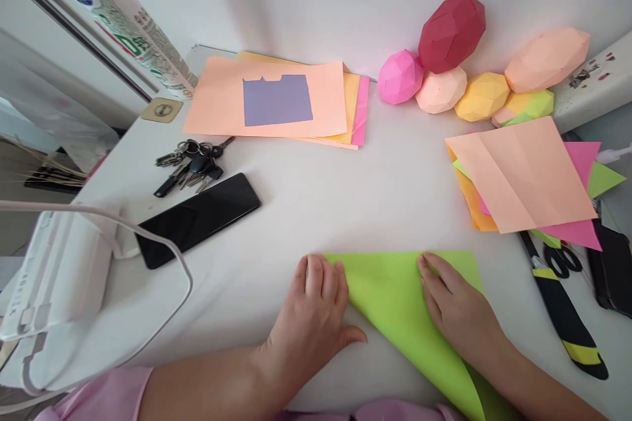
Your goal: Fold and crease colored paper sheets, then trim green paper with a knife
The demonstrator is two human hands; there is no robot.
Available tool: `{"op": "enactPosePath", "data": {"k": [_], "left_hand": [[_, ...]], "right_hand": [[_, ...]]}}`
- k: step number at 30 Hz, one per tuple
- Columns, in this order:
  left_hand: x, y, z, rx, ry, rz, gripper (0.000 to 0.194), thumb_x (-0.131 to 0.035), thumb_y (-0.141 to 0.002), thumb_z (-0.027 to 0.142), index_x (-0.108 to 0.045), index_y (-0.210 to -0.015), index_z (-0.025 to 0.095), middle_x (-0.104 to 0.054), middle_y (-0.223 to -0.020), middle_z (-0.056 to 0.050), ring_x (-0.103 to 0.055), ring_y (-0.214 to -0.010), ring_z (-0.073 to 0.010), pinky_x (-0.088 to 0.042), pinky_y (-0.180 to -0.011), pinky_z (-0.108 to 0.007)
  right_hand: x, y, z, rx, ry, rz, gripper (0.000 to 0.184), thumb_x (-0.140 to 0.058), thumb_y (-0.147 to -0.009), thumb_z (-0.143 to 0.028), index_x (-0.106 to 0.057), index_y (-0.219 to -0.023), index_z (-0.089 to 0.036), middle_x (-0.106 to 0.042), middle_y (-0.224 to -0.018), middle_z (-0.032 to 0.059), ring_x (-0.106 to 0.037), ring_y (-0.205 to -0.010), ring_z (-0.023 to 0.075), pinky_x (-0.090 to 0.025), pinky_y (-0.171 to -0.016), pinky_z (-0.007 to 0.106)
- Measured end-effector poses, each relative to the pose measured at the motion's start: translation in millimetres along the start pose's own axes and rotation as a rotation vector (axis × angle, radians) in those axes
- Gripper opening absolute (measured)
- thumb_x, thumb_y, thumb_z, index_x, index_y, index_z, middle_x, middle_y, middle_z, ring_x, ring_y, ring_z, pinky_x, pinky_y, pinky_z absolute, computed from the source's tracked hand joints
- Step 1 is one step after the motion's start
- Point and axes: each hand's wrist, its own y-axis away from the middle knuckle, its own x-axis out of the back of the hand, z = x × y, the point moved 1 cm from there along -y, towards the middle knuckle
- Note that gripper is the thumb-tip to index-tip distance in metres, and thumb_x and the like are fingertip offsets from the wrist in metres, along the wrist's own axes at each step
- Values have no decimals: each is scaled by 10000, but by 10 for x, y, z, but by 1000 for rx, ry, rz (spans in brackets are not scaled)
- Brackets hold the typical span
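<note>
A sheet of lime-green paper [390, 296] lies in front of me, its lower left side curving over in an uncreased-looking diagonal fold. My left hand [318, 306] rests on the paper's upper left corner with the fingers bent down and the thumb stretched apart on the table. My right hand [454, 309] lies on the sheet near its top edge, fingers together against the paper; the palm hides part of the fold. Whether the right thumb is beneath a layer cannot be made out.
Stacked coloured sheets [212, 99] lie at the back, and folded papers [533, 177] at right. Faceted paper shapes [451, 33] stand by the wall. A black-yellow handled knife [567, 316] and scissors [557, 262] lie right; keys [197, 164], phone [197, 220] and white cable [182, 276] left.
</note>
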Motion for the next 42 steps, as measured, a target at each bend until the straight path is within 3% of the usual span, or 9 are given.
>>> {"op": "enactPosePath", "data": {"k": [6, 16, 21, 26, 33, 37, 42], "left_hand": [[-57, 159, 79, 23, 36, 9, 1157, -473, -522, 929, -606, -1249, 39, -564, -1270, -302, -518, -1192, -451, -361, -1022, -529], [-82, 246, 70, 56, 111, -255, 1221, -443, -517, 947, -444, -1386, 88, -342, -1452, -302, -238, -1383, -480, -130, -1109, -614], [-124, 288, -37, 9, 139, -141, 1153, -470, -561, 916, -478, -1374, 98, -341, -1458, -292, -265, -1382, -456, -213, -1100, -581], [-154, 283, -102, 3, 99, 2, 1048, -484, -673, 841, -533, -1313, 13, -377, -1427, -314, -357, -1348, -429, -274, -1100, -518], [-165, 276, -95, 12, 6, 37, 957, -521, -745, 753, -519, -1314, -15, -388, -1423, -313, -382, -1328, -439, -303, -1072, -552], [-171, 219, -211, 68, -12, 65, 907, -447, -817, 718, -560, -1239, -78, -469, -1350, -339, -427, -1287, -454, -340, -1037, -563], [-116, 109, -349, 106, 13, 159, 710, -319, -924, 615, -661, -1127, 26, -547, -1308, -270, -477, -1256, -406, -389, -1010, -553]], "right_hand": [[-8, -6, -23, 18, 24, 16, 384, -424, -905, -46, -481, -1282, -83, -616, -1119, 171, -653, -911, 215, -597, -692, 295], [-105, 30, -46, -13, 39, 17, 388, -368, -875, -13, -520, -1226, -75, -594, -1117, 173, -610, -929, 227, -572, -671, 306], [-114, 42, -50, -33, 78, -84, 389, -340, -880, -10, -533, -1210, -84, -580, -1139, 175, -602, -937, 228, -569, -662, 312], [-115, 31, -60, -28, 83, -135, 400, -336, -877, -13, -545, -1214, -62, -563, -1142, 192, -593, -939, 240, -576, -644, 317], [-119, 26, -62, -36, 79, -145, 406, -334, -861, 6, -551, -1197, -60, -563, -1105, 183, -587, -878, 220, -543, -564, 282], [-116, 17, -68, -32, 92, -127, 388, -336, -856, 9, -551, -1176, -38, -566, -1097, 185, -589, -840, 204, -526, -545, 272], [-122, -3, -79, -43, 88, -140, 400, -322, -842, 26, -554, -1154, -68, -579, -1062, 168, -578, -784, 191, -485, -509, 264]]}}
